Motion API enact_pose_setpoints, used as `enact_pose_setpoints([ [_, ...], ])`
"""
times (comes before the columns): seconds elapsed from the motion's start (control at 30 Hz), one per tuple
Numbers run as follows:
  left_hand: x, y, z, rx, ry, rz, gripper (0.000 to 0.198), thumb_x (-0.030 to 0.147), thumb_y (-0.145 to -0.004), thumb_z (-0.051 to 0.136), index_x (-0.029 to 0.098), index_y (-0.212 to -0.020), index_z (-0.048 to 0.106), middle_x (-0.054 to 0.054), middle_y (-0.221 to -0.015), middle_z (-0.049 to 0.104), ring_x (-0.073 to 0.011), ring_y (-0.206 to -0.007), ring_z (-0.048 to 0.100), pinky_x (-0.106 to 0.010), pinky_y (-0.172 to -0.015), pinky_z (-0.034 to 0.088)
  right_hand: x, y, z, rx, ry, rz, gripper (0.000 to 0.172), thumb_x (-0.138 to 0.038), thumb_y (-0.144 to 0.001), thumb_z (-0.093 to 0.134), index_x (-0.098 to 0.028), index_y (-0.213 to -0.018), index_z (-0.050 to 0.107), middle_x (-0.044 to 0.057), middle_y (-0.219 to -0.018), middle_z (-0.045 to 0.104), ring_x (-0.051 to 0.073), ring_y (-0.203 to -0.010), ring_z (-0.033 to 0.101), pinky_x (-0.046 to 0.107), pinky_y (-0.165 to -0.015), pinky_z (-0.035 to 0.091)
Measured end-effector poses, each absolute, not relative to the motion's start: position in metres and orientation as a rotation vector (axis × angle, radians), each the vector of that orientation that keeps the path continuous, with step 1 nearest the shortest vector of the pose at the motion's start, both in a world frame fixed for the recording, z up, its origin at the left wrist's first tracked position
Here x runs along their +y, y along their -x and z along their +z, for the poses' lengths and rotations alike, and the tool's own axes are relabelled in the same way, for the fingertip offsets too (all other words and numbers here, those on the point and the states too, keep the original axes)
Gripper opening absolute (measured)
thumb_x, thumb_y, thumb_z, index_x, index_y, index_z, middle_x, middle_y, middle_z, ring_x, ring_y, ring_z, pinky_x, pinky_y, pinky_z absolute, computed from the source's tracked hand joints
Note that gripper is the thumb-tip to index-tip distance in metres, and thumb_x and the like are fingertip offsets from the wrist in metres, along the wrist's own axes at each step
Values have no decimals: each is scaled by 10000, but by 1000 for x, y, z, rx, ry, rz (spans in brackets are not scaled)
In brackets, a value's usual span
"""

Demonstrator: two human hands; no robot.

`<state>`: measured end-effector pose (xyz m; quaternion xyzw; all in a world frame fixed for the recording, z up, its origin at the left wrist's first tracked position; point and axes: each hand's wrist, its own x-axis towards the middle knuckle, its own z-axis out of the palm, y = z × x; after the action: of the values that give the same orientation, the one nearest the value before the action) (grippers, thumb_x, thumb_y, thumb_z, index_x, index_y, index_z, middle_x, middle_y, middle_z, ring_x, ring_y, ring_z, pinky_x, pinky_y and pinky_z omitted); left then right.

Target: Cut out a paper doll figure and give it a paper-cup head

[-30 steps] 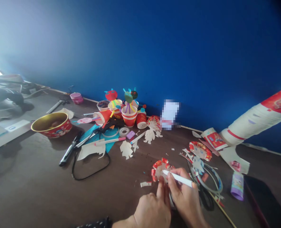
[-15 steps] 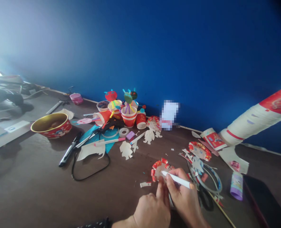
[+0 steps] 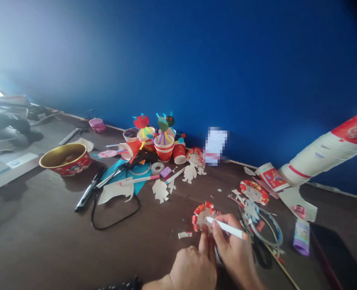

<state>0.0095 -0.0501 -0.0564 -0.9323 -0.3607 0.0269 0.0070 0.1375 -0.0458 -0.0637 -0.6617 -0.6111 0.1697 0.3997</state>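
the right hand (image 3: 234, 245) is closed around a white marker (image 3: 226, 228), its tip at the small paper plate (image 3: 203, 215) with the cut red rim. can't tell if the tip touches. the left hand (image 3: 193, 272) is part-closed, its fingers (image 3: 204, 241) against the plate's lower edge, but can't tell if it's really gripping. the plate sits near the front edge of the surface, right of centre, with curled paper strips (image 3: 265, 227) just beside it.

risks: the plate looks loosely supported, so a push from the marker could shift it and cause a stray line. the left fingers are close to the tip and could get marked. the leaning stack of paper cups (image 3: 326, 147) at the right edge could slide if bumped.

containers: the red bowl with gold lining (image 3: 65, 159) at the left holds something brownish, too unclear to name. the red paper cup (image 3: 164, 155) near the back edge holds sticks topped with coloured shapes. the small bowl (image 3: 131, 134) beside it has dark contents. the pink cup (image 3: 97, 125) farther left shows nothing clear inside. a red cup (image 3: 129, 149) lies tipped on its side.
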Motion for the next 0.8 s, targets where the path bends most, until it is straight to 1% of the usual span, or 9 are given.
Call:
enact_pose_setpoints([
  [0.2, -51, -10, -55, -1147, 2904, 104, 469, 298, -836, 389, 75, -1248, 418, -286, -1182, 468, -177, -509, 618, -251, -379, 450, -46, -137, -61, -1576, 1668, 409, 137, -321, -817, 463, -212, -744, 502, -9, -568, 629, 158, -485, 610, 218, -450, 463],
  [0.4, -49, -10, -48, -1164, 2948, 171, 471, 290, -842, 368, 64, -1253, 409, -301, -1177, 462, -191, -518, 623, -255, -380, 447, -48, -136, -59, -1579, 1654, 426, 145, -326, -825, 455, -218, -732, 481, -8, -546, 611, 166, -457, 591, 234, -429, 460],
  [0.53, -49, -10, -50, -1155, 2940, 140, 463, 277, -843, 363, 61, -1249, 415, -284, -1182, 466, -191, -519, 622, -254, -377, 445, -47, -137, -61, -1551, 1678, 413, 155, -335, -823, 463, -212, -733, 491, -8, -538, 604, 159, -448, 576, 231, -426, 453],
  [0.8, -50, -10, -50, -1151, 2925, 151, 463, 274, -839, 377, 66, -1251, 413, -289, -1172, 474, -182, -510, 619, -248, -379, 440, -45, -137, -62, -1561, 1677, 411, 133, -318, -819, 467, -211, -746, 496, 1, -563, 633, 161, -475, 602, 225, -437, 465],
])
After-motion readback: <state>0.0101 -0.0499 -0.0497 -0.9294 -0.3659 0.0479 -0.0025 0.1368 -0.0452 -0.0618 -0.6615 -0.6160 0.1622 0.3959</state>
